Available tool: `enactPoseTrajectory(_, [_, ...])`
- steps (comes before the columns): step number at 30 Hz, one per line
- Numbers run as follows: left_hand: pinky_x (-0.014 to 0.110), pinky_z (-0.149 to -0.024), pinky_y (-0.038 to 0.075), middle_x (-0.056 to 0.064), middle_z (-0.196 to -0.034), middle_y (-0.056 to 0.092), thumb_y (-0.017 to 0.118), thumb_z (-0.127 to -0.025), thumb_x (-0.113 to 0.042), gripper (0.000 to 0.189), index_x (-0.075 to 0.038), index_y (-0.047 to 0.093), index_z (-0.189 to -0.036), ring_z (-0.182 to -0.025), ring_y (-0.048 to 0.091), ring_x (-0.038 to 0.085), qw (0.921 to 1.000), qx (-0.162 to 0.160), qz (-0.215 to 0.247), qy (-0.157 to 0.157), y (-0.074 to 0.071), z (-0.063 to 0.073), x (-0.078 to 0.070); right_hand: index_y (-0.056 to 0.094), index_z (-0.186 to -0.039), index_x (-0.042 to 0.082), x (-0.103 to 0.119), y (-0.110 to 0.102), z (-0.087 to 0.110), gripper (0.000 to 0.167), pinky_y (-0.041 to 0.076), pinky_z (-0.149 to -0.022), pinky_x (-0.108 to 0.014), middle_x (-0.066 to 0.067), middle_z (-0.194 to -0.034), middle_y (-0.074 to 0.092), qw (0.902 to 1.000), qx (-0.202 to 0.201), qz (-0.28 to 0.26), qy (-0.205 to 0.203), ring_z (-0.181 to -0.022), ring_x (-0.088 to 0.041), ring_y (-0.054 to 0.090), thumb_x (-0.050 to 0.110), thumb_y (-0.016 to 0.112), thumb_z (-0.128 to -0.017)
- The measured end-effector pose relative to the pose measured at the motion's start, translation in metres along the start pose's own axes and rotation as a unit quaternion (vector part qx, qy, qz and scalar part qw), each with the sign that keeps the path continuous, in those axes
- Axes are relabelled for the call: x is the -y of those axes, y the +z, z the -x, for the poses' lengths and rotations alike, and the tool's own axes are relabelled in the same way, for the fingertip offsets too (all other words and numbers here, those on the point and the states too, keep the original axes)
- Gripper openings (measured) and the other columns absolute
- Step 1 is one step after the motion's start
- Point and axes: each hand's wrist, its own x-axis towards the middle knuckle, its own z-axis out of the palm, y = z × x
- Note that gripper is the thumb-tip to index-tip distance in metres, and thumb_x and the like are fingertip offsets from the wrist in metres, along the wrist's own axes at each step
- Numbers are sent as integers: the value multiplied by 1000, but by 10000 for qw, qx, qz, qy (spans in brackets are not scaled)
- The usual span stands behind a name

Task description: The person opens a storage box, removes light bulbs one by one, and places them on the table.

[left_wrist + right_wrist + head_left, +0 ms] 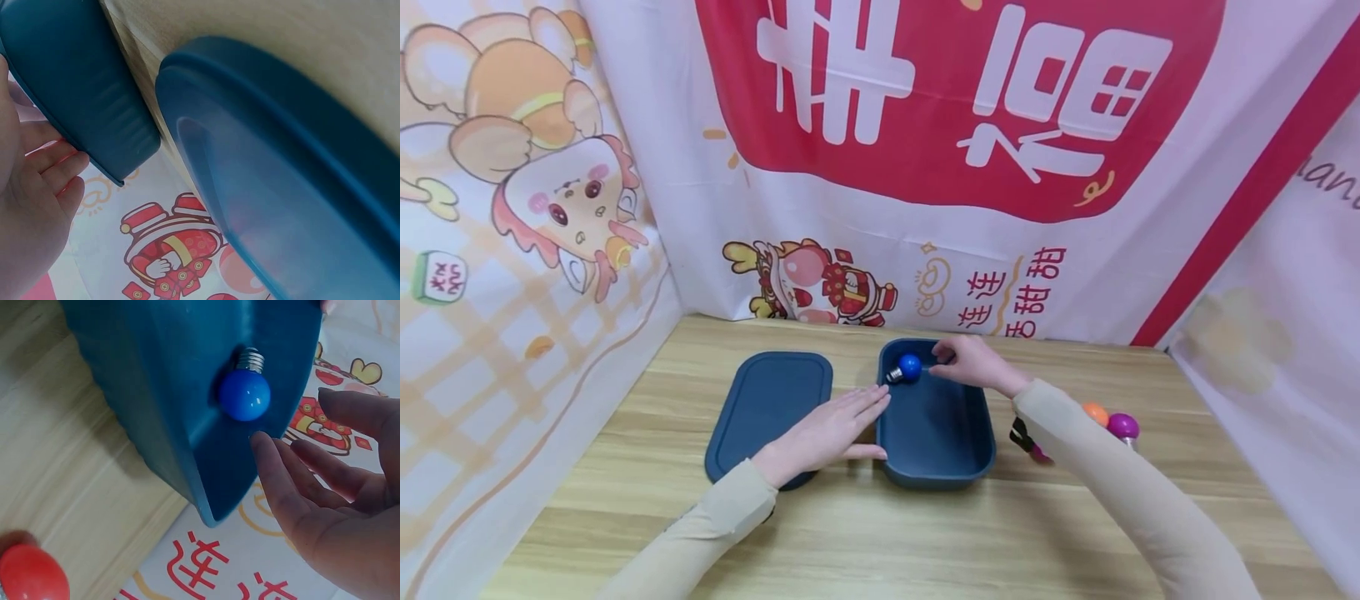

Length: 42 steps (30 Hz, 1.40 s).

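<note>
A dark blue rectangular box (936,481) stands uncovered on the table. Inside, at its far left corner, lies a blue light bulb (912,367) with a silver screw base. My left hand (829,431) rests its straight fingers on the box's left rim, and the left wrist view shows those fingertips against the rim. Over the far end of the box is my right hand (976,365), fingers loosely bent and holding nothing. In the right wrist view its fingertips (265,447) are just beside the bulb, with a gap between thumb and fingers.
A matching blue lid (767,404) lies left of the box, partly under my left forearm. Right of the box are an orange bulb (1096,413), a purple bulb (1124,426) and a black and magenta item (1022,437), partly hidden by my right sleeve. A printed curtain (850,192) hangs behind.
</note>
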Motion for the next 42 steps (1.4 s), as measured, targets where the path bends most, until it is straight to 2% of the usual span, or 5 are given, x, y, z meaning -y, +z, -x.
enactPoseTrajectory(8, [44, -121, 35, 13, -160, 37, 56, -95, -57, 79, -4, 40, -151, -148, 38, 28, 9999, -94, -83, 100, 2, -1, 1, 66, -115, -6, 1, 12, -18, 36, 58, -92, -44, -20, -110, 72, 9997, -4, 72, 213, -101, -30, 70, 19, 72, -91])
enactPoseTrajectory(20, [43, -122, 34, 12, -160, 36, 53, -95, -59, 80, -5, 38, -152, -149, 35, 26, 9999, 20, -99, 21, 1, -1, 0, 66, -117, -6, 2, 21, -37, 39, 56, -95, -44, -20, -112, 72, 9985, 188, 257, 450, -103, -30, 69, 22, 70, -91])
enactPoseTrajectory(36, [42, -120, 36, 12, -160, 36, 51, -95, -61, 81, -6, 37, -153, -149, 36, 26, 9997, -60, -227, 106, 2, -1, 2, 65, -119, -3, 8, 28, -45, 37, 56, -92, -42, -18, -111, 69, 9949, 512, 219, 844, -94, -25, 64, 25, 69, -93])
enactPoseTrajectory(42, [45, -119, 37, 12, -161, 36, 54, -95, -58, 80, -6, 37, -153, -149, 36, 27, 9998, -50, -152, 80, 2, 0, 1, 64, -118, -4, 8, 28, -47, 38, 57, -91, -40, -18, -109, 70, 9946, 653, 212, 778, -94, -24, 66, 24, 69, -93])
